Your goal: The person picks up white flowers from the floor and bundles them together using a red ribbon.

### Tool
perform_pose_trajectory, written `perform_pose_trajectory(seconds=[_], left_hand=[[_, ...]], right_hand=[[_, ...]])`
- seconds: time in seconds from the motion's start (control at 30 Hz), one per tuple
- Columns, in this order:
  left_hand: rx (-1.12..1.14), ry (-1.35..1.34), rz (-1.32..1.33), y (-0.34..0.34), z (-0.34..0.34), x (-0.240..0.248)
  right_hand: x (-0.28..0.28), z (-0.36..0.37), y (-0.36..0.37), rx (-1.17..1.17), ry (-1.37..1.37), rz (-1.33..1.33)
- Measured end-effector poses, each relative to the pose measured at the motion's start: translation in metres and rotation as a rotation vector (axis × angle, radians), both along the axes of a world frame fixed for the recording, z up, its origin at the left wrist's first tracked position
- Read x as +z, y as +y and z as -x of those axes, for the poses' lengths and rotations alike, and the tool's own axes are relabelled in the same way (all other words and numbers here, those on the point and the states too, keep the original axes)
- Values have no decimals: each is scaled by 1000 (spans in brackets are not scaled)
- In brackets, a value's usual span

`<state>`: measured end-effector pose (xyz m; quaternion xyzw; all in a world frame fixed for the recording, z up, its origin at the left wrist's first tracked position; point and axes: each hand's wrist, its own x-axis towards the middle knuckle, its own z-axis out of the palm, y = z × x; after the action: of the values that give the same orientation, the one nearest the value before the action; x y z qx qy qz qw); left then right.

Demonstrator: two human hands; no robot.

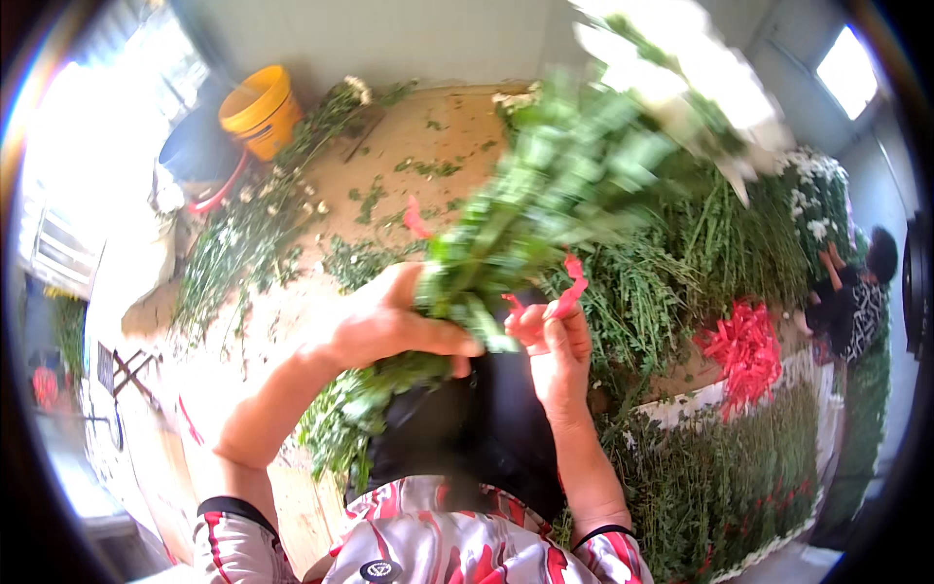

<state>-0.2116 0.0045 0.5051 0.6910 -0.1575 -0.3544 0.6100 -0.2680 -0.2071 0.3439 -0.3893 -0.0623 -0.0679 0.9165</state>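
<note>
My left hand point(389, 326) is closed around the stems of a big bunch of green-leaved, white-flowered stalks point(564, 175), which tilts up to the right and is blurred. My right hand point(555, 336) sits just right of the stems and pinches a red tie strip point(574, 282) that curls up beside the bunch. The cut stem ends point(341, 409) hang down below my left hand, over my dark apron point(467, 428).
A brown table point(389, 146) carries loose stems and leaves. A yellow bucket point(261, 109) stands at its far left corner. Right of me lie heaps of green stalks point(671, 282), a pile of red ties point(744, 350), and another person point(856, 292).
</note>
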Motion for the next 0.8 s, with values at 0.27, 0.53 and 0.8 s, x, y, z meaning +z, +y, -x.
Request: perform_pose_trajectory(seconds=[0.27,0.53,0.8], left_hand=[[-219,-364,-413,-11,0,-139],[-112,-796,-381,-36,52,-199],[-289,-575,-493,-39,47,-175]], right_hand=[[0,58,5,1,28,381],[18,18,15,-8,-580,1296],[6,-51,21,298,129,1002]])
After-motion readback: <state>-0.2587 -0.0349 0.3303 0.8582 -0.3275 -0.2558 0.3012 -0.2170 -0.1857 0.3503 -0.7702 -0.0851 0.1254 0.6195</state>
